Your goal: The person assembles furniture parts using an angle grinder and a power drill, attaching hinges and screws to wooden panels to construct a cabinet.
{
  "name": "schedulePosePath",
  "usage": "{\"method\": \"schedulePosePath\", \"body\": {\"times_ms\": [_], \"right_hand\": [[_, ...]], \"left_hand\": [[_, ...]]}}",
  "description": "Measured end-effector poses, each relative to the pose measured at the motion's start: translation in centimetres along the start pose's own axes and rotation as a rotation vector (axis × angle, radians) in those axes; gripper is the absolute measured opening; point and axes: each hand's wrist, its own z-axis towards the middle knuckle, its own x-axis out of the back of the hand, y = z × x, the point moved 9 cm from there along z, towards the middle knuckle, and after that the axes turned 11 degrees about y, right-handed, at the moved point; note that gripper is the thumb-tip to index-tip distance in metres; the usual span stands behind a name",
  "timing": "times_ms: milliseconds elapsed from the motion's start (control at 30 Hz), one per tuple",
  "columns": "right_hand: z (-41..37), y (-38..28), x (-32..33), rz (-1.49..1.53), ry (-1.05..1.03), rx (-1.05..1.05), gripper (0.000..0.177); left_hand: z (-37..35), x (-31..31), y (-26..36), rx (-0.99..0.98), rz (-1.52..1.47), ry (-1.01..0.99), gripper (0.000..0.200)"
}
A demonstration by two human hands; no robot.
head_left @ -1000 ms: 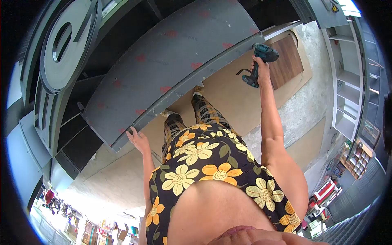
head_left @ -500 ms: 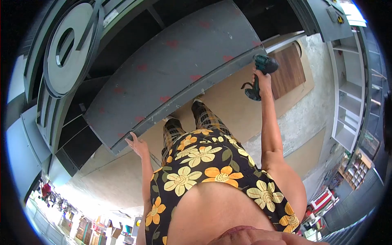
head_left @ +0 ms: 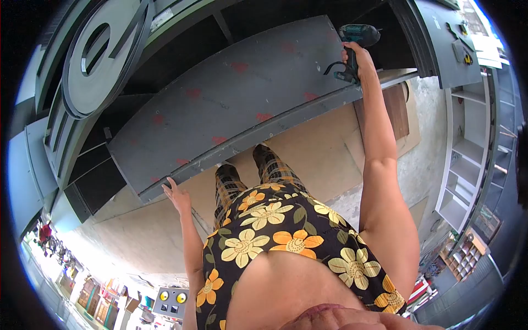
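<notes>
My right hand [head_left: 356, 58] grips a dark teal cordless drill [head_left: 357, 36] by its handle, with a dark strap hanging off it. The drill is over the far right end of a big dark grey panel [head_left: 231, 104], its nose pointing right. That panel has a curved back edge, a straight front edge and several red smudges on top. At the panel's near left corner, my left hand [head_left: 178, 197] has its fingers stretched out, fingertips right at the front edge.
Behind the panel runs a dark frame with open bays [head_left: 264, 27]. A round grey disc [head_left: 99, 60] leans at the left. Brown wood-grain board [head_left: 393, 113] lies on the floor at right, near white shelving [head_left: 467, 154]. A tape measure [head_left: 467, 59] rests on a grey surface.
My right hand has carried the drill forward, from in front of the panel's right end to above it. My left hand stays near the left corner. The view has shifted slightly.
</notes>
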Motion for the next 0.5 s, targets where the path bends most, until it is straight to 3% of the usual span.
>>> {"method": "schedulePosePath", "body": {"times_ms": [500], "right_hand": [[4.0, 0.8, -2.1, -0.054, 0.016, -0.052, 0.014]], "left_hand": [[-0.3, -0.4, -0.1, 0.062, -0.057, 0.024, 0.087]]}}
